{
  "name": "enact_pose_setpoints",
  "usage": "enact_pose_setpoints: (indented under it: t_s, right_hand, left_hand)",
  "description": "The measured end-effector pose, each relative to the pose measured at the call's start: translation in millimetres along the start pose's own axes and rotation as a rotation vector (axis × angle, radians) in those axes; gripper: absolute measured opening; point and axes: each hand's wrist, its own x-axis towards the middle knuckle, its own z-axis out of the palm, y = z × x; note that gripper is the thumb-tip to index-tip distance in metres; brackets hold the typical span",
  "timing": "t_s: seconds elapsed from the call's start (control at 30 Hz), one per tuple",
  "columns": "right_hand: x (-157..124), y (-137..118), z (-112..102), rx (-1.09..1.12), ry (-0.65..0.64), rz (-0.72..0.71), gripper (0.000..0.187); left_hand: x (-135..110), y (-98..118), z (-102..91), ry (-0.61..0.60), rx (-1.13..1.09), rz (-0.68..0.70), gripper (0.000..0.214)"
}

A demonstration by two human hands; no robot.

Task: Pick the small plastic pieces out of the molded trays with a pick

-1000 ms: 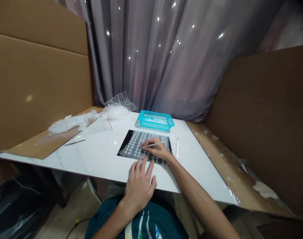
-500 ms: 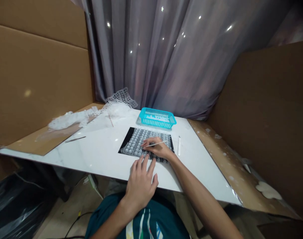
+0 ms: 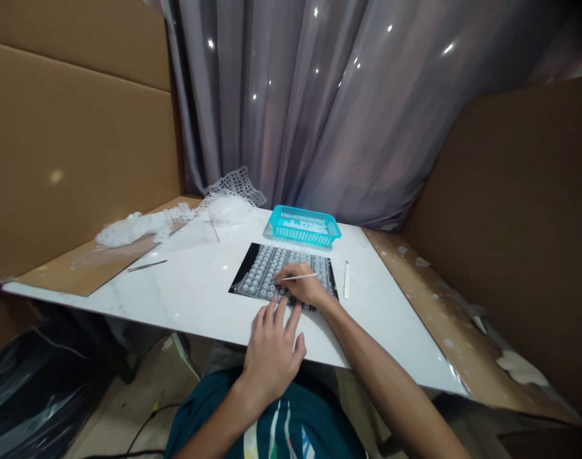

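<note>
On the white table lies a black sheet bearing a tray of small round clear pieces (image 3: 266,268) set in rows. My right hand (image 3: 303,284) rests over the tray's middle, its fingers pinched on a thin pale stick (image 3: 300,276). The stick's tip is hidden at the fingertips, and the hand covers part of the rows. My left hand (image 3: 274,344) lies flat at the near edge of the sheet, fingers spread, holding nothing. Its fingertips touch or nearly touch the tray.
A turquoise basket (image 3: 305,226) with white bits stands behind the tray. Tweezers (image 3: 147,266) lie to the left, a white pen-like tool (image 3: 347,279) to the right. White netting and plastic (image 3: 231,197) are heaped at the back left. Cardboard walls (image 3: 80,115) flank the table.
The view has shifted slightly, so everything sits a little to the right. The stick in my right hand has tilted a little flatter; my left hand stays in place.
</note>
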Motion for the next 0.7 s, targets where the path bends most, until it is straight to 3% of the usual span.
enact_pose_setpoints:
  t_s: [0.17,0.3,0.7]
  right_hand:
    - [0,2,2,0.244,0.118,0.136,0.016]
    - [2,6,-5,0.221,0.204,0.193,0.018]
    - [-2,7,-9,0.166,0.024,0.04,0.019]
  left_hand:
    - [1,0,0.2,-0.003,-0.002,-0.005,0.056]
    - [1,0,1.0,0.005,-0.016,0.0,0.056]
    - [0,-1,-0.4,0.027,-0.056,-0.008,0.055]
